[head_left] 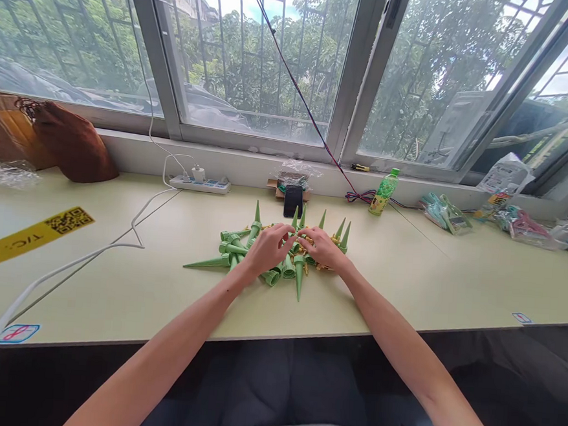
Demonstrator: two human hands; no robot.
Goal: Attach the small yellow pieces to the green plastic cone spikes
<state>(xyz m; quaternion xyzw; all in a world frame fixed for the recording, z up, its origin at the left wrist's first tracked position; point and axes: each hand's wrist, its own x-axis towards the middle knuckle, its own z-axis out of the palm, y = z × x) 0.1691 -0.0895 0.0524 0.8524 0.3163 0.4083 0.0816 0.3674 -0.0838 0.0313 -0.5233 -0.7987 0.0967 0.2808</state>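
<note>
Both of my hands meet over a pile of light green plastic cone spikes (299, 279) with ribbed, cup-like collars. My left hand (267, 245) comes in from the left, fingers curled and thumb against them. From the right, my right hand (325, 248) has its fingertips pinched close to the left ones. Whatever lies between the fingertips is too small and covered to make out. Green tips point up just behind the fingers. One long spike (207, 261) lies sideways at the left of the pile. Small yellow parts (326, 266) lie under and beside my right hand.
A dark phone (293, 201) leans on a small box behind the pile. A green bottle (384, 191), a power strip (201, 184) and a brown pouch (77, 143) line the window side. A white cable (137, 229) crosses the left table. Bagged items (447, 213) lie right.
</note>
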